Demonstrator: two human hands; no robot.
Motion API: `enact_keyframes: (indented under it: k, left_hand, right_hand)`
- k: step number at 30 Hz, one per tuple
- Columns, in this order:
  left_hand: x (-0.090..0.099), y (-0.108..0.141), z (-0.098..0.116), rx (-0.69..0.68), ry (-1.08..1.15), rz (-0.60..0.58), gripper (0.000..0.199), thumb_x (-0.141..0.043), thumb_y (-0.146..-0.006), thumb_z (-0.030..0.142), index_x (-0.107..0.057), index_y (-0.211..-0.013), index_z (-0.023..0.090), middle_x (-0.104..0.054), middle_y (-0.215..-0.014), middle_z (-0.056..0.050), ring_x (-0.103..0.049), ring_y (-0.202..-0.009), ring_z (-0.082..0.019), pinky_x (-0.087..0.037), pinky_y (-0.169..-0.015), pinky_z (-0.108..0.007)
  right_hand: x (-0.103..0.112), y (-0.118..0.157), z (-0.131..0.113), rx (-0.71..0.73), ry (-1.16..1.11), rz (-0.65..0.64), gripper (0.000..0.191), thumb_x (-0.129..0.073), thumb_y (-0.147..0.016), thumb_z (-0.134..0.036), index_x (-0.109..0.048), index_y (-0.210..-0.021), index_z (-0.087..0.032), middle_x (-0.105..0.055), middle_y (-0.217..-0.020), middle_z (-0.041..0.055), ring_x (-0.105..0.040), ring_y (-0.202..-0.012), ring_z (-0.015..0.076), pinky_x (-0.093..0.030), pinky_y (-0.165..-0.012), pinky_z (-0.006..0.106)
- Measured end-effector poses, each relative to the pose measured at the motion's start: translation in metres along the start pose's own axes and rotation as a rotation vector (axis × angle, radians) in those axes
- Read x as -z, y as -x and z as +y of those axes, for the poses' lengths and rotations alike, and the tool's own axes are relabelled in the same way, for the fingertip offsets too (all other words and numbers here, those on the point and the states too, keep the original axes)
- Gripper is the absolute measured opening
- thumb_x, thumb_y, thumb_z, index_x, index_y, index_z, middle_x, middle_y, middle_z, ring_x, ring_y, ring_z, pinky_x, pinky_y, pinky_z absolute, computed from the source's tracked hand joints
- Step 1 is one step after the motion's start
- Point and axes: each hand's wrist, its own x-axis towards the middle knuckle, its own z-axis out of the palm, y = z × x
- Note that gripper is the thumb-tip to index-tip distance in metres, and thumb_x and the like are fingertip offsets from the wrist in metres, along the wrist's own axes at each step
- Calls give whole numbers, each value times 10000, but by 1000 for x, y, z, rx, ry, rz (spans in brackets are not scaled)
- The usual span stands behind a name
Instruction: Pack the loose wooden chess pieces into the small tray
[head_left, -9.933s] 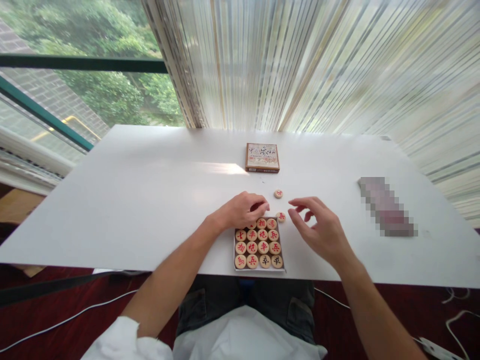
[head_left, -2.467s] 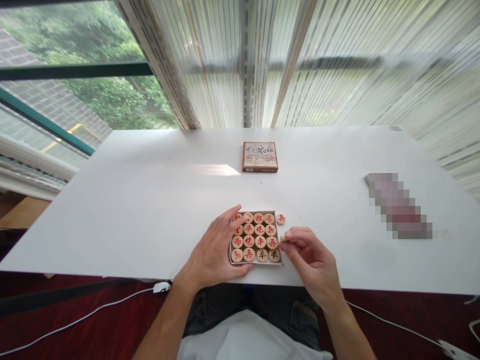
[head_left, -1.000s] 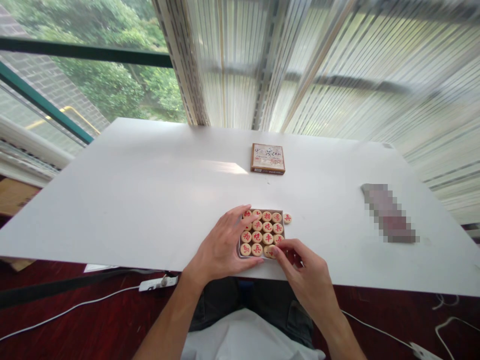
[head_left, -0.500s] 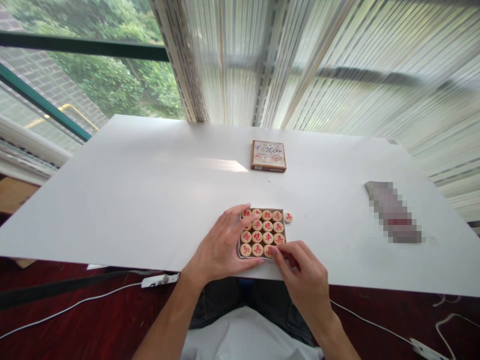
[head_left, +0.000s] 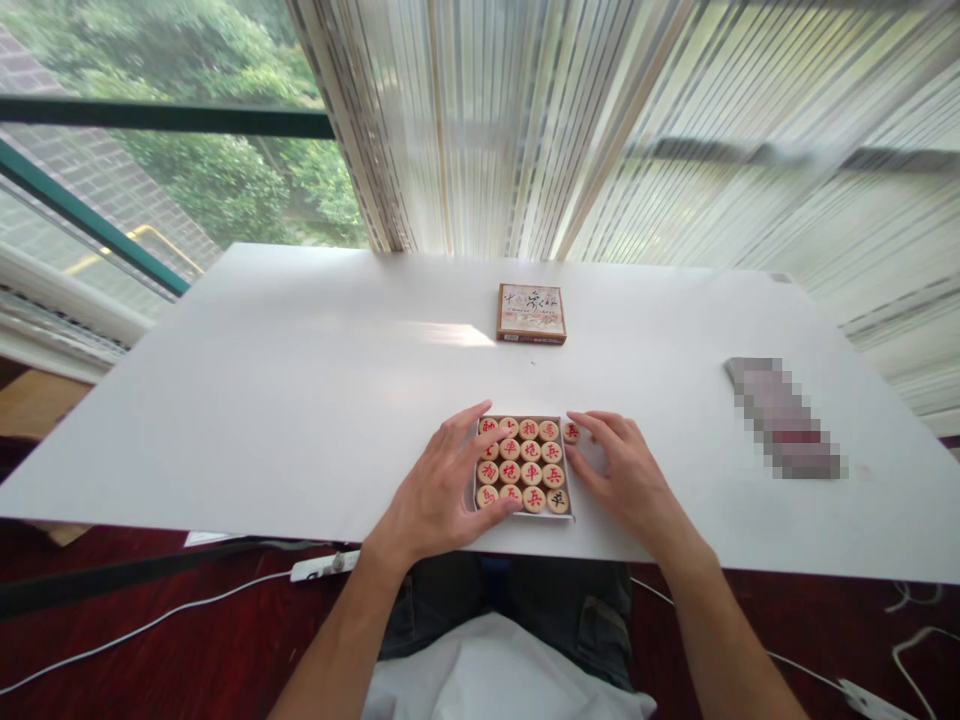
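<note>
A shallow open box (head_left: 566, 516) sits near the table's front edge, filled with rows of round Chinese chess pieces. Most pieces bear red characters; the front-right piece (head_left: 557, 500) has a black one. My left hand (head_left: 448, 482) grips the box from the left, its thumb over the front row and fingers around the back-left corner, partly covering some pieces. Just outside the back-right corner lies a loose red-marked chess piece (head_left: 571, 432). My right hand (head_left: 619, 464) surrounds it with thumb and fingers parted; whether they touch it I cannot tell.
A printed Chinese chess box (head_left: 531, 314) lies farther back on the white table (head_left: 337, 400). To the right is a blurred-out flat object (head_left: 784, 418). Blinds and a window stand behind the table. A power strip (head_left: 325, 565) and cables are below the front edge.
My right hand has moved from the box's front-right corner back and right to the loose piece. The black-marked piece now shows in that corner. My left hand stays on the box.
</note>
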Motion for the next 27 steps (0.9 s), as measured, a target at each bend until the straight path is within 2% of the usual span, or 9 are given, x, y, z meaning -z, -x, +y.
enact_keyframes:
  k: [4, 9, 12, 15, 17, 19, 23, 27]
  left_hand:
    - [0, 0, 0, 3, -18, 9, 709, -743, -890, 498, -465, -1491, 244, -339, -1651, -166, -357, -1525, -351, -387, -1235, -541]
    - [0, 2, -1, -1, 14, 52, 660, -735, -903, 501, -490, -1458, 240, -363, -1635, -165, -368, -1516, -337, -396, -1226, -523]
    - [-1, 4, 1, 29, 97, 238, 459, -667, -967, 437, -559, -1370, 247, -477, -1548, -145, -448, -1457, -311, -411, -1202, -509]
    - [-6, 5, 11, 102, 204, 408, 282, -597, -1015, 365, -610, -1263, 232, -646, -1322, -115, -616, -1238, -251, -519, -1051, -420]
    - [-8, 4, 23, 166, 299, 381, 244, -599, -1018, 349, -629, -1227, 226, -711, -1162, -84, -683, -1036, -201, -559, -904, -339]
    - [-10, 3, 35, 220, 410, 330, 230, -617, -1013, 347, -641, -1207, 227, -740, -1082, -60, -704, -936, -173, -565, -833, -296]
    - [-12, 0, 51, 314, 555, 249, 271, -670, -981, 368, -640, -1213, 233, -765, -1033, -45, -733, -914, -173, -587, -784, -269]
    - [-15, -1, 54, 380, 661, 177, 279, -728, -939, 376, -651, -1161, 226, -775, -959, -32, -752, -872, -173, -604, -784, -266]
  right_hand:
    - [-2, -6, 6, 41, -10, -24, 262, -609, -1006, -318, -702, -1248, -285, -697, -1166, 78, -623, -1074, 275, -557, -970, 470]
    - [1, 3, 1, 17, -63, 60, 270, -613, -1005, -312, -687, -1258, -255, -710, -1134, 79, -668, -976, 232, -586, -898, 416]
    - [5, 13, -7, -25, -123, 113, 277, -630, -992, -303, -668, -1262, -251, -708, -1133, 77, -681, -898, 202, -601, -781, 360]
    - [7, 22, -21, -10, -169, 152, 267, -668, -970, -275, -645, -1235, -257, -717, -1088, 59, -671, -829, 183, -603, -731, 340]
    - [7, 26, -34, 30, -208, 153, 259, -679, -962, -243, -630, -1215, -268, -726, -1092, 54, -682, -851, 187, -609, -743, 343]
    - [7, 29, -46, 100, -259, 169, 274, -690, -949, -198, -627, -1203, -279, -735, -1103, 53, -702, -915, 197, -612, -754, 340]
    - [6, 30, -64, 201, -323, 200, 357, -708, -915, -117, -639, -1218, -294, -741, -1134, 49, -725, -1028, 203, -625, -839, 335]
    - [4, 28, -73, 276, -361, 174, 405, -690, -917, -68, -646, -1237, -311, -749, -1147, 43, -730, -1073, 200, -620, -932, 348]
